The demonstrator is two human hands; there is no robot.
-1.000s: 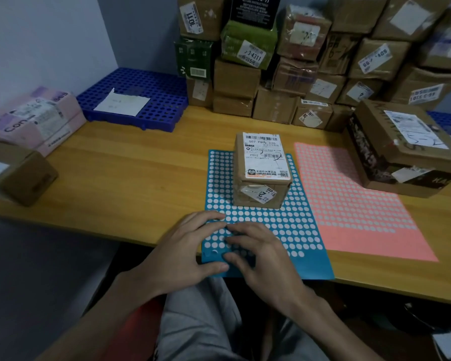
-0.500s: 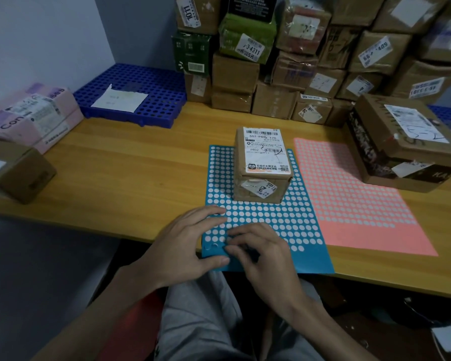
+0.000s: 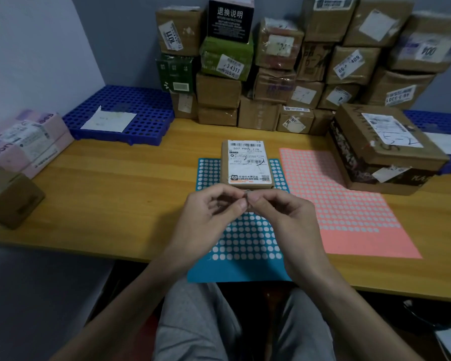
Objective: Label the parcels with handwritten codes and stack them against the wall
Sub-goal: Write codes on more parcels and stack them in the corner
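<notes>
I see both hands raised over the blue sticker sheet (image 3: 245,238), their fingertips meeting just in front of the small parcel (image 3: 248,162). The left hand (image 3: 208,212) and the right hand (image 3: 281,214) each have a pinching grip, thumb against forefinger, on a small pale bit (image 3: 247,195) held between them. It is too small for me to say what it is.

The small parcel stands on the far end of the blue sticker sheet, with its printed label facing up and pen strokes across it. A pink sticker sheet (image 3: 349,204) lies flat just beside the blue one on the worktop (image 3: 115,191). A large box (image 3: 385,149) sits at its far right corner.

The stacked parcels (image 3: 271,74) stand against the wall (image 3: 125,35) behind. To the left, a blue grid tray (image 3: 146,113) carries a sheet of paper (image 3: 108,121). Pink packages (image 3: 26,142) and a brown box (image 3: 11,199) sit at the left edge.
</notes>
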